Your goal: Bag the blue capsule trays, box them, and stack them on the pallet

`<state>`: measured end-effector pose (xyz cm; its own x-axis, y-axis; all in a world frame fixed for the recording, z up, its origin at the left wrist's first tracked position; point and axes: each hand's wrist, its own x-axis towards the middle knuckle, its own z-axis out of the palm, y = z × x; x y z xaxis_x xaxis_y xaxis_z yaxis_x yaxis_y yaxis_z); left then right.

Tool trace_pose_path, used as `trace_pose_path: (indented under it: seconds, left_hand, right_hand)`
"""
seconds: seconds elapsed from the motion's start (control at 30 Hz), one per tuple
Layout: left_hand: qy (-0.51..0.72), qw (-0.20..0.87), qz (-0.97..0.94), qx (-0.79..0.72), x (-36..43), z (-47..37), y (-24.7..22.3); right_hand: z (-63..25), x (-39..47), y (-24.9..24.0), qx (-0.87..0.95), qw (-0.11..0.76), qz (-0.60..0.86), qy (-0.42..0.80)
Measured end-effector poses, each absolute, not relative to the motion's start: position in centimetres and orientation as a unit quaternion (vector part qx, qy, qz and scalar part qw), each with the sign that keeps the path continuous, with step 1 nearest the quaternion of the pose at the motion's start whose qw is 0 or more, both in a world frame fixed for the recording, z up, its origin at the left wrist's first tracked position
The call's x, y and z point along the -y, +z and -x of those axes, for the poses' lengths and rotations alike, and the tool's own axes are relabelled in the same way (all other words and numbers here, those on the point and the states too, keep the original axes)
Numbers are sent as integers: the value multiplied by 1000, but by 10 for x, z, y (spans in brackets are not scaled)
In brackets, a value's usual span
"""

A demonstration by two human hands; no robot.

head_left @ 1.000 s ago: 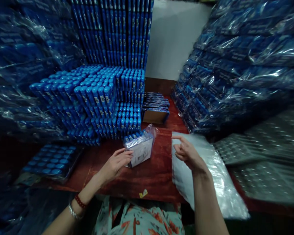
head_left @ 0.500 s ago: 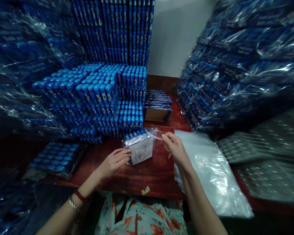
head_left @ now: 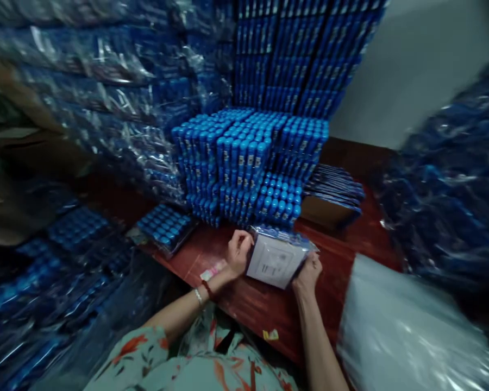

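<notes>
Both hands (head_left: 238, 252) (head_left: 308, 271), curled, grip a wrapped pack (head_left: 276, 262) over the red table (head_left: 336, 260), pale wall (head_left: 424, 76) beyond

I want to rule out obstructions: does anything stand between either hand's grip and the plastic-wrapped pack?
Nothing visible does. The left grip is at the left edge of the pack, the right grip at its right edge; the blue-topped stacks stand beyond it, not between.

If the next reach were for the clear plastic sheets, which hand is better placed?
Likely the right hand: it is at the wrapped package's right edge, on the side nearer the clear plastic sheets. The left hand is at the opposite edge, farther away.
</notes>
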<state>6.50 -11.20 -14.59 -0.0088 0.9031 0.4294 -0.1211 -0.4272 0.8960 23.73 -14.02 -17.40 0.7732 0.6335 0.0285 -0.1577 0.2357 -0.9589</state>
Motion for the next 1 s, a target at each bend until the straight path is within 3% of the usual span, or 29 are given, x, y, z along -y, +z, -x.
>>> trace_pose_path:
  seconds: [0.13, 0.3, 0.5, 0.7, 0.83, 0.93, 1.0]
  left_hand:
    - [624, 482, -365, -494, 105, -86, -143]
    - [491, 636, -453, -386, 109, -61, -138]
    - [515, 598, -518, -330, 133, -9, -130]
    - [497, 535, -504, -461, 181, 14, -143]
    - [478, 679, -282, -481, 229, 12, -152]
    - [469, 747, -173, -439, 251, 18, -143]
    - [483, 745, -138, -440, 254, 29, -131]
  right_hand:
    - [-220, 151, -166, 207, 768, 556, 241]
    - [-201, 164, -145, 310, 740, 556, 217]
    - [-187, 181, -150, 611, 645, 427, 170]
    - [-178, 218, -190, 616, 589, 509, 118]
    - [-166, 235, -199, 443, 548, 645, 294]
    - [-150, 238, -188, 392, 498, 623, 458]
    - [-139, 231, -175, 415, 488, 581, 502]
